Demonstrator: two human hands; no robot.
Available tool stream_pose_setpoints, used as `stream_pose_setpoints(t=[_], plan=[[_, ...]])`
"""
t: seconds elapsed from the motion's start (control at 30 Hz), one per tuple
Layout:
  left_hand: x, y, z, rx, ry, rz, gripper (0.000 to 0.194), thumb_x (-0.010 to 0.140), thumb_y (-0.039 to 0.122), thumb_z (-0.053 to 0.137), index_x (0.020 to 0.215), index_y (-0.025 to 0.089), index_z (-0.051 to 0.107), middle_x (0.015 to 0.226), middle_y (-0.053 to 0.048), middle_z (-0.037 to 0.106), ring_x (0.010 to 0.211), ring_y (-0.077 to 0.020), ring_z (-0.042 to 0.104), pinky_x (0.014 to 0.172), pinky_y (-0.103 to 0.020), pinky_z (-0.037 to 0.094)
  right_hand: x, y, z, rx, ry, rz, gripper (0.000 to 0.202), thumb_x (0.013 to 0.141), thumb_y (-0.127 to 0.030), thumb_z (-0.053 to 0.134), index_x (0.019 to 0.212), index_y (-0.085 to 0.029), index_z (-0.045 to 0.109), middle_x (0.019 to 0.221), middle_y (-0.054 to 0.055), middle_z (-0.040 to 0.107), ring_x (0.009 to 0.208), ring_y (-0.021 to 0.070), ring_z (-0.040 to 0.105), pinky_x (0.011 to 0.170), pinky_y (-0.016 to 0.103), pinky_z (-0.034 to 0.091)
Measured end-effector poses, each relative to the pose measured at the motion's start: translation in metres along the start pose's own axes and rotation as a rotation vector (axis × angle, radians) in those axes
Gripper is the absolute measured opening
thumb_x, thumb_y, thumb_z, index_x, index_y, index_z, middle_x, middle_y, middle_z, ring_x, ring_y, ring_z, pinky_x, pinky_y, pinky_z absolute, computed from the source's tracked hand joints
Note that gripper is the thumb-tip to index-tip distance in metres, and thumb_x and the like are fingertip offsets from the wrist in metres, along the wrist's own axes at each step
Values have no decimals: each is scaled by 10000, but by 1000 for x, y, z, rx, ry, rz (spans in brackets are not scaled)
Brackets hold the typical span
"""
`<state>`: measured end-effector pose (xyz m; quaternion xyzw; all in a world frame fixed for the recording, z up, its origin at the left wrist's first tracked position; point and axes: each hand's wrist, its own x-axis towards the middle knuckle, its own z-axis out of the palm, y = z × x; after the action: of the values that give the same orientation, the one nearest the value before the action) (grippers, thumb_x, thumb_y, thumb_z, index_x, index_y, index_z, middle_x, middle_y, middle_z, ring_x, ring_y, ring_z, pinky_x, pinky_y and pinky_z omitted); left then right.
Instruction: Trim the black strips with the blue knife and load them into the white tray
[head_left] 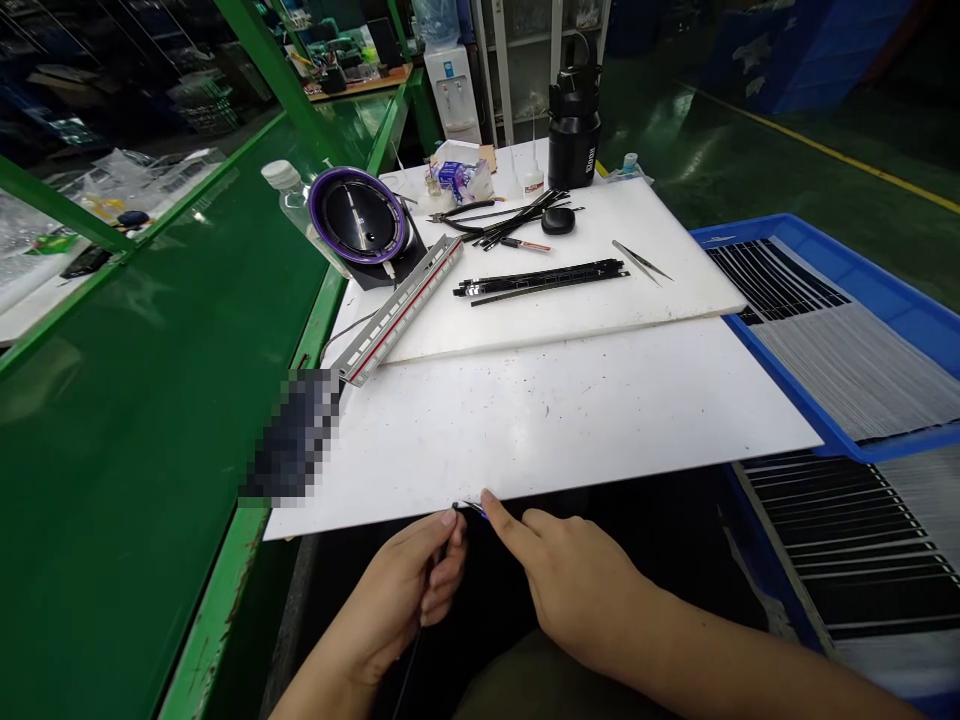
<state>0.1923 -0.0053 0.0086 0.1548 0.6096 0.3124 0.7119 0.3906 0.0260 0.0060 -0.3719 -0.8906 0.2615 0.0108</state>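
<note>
My left hand (416, 575), at the front edge of the white tabletop, is closed in a pinch on a thin black strip or cable (407, 672). Its lower end hangs below my fist, and a small dark tip shows above my thumb. My right hand (574, 580) is closed round a slim pointed tool with a blue part (480, 511); its index finger stretches along it. Most of that tool is hidden by my fingers, so its kind is unclear. The point of the tool is close to the tip in my left hand; whether they touch, I cannot tell.
On the white foam board (660, 290) lie black strips (544, 282), tweezers (641, 262), pliers (465, 212) and a black case (557, 220). A scale ruler (405, 310) leans near a purple-rimmed round device (356, 215). Blue trays (802, 425) with strips stand right; a black bottle (574, 130) stands behind.
</note>
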Motion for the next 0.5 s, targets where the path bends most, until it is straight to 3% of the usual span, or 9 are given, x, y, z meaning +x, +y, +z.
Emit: stream_pose_setpoints(t=[0.5], plan=[[2, 0, -7, 50, -46, 28, 339, 861, 484, 558, 736, 178, 485, 527, 78, 315, 421, -36, 150, 368, -162, 74, 5, 1, -8, -59, 49, -65, 791, 759, -104, 435, 1514, -260, 257, 795, 8, 607, 530, 174, 545, 446, 309, 150]])
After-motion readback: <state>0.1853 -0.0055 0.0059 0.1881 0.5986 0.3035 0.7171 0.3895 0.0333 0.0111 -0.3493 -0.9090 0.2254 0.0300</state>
